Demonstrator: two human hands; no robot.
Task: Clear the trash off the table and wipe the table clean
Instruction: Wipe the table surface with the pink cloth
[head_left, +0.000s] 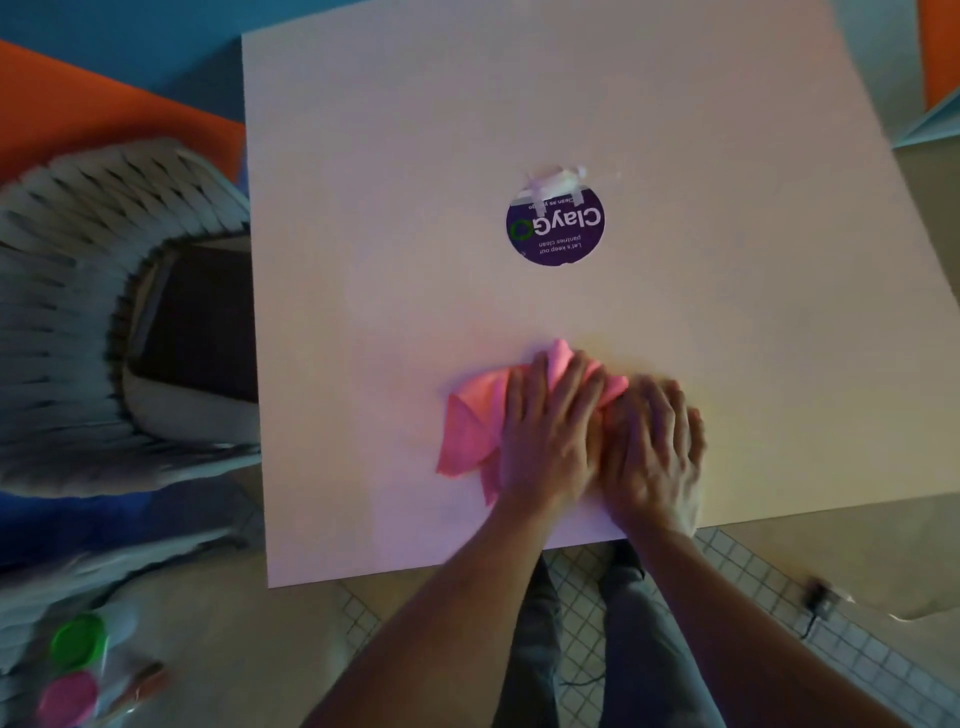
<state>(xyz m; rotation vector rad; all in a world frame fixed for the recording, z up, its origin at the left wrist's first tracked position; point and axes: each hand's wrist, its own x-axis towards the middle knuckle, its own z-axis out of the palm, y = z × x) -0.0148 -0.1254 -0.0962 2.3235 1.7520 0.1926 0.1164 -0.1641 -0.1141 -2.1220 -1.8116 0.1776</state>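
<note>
Hands side by side near table (363, 260) edge: I see left hand (550, 431) and right hand (652, 447) flat, fingers spread, pressing pink cloth (470, 431); round purple sticker (556, 226) beyond.

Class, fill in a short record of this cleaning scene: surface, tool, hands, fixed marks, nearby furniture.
surface: white table
tool: pink cloth, crumpled, near the table's front edge
left hand: flat on the cloth
right hand: flat beside it, over the cloth's right part
fixed mark: round purple sticker, top edge torn
nearby: woven chair left of the table

Bare forearms, no sleeves; grey trousers (644, 649).
</note>
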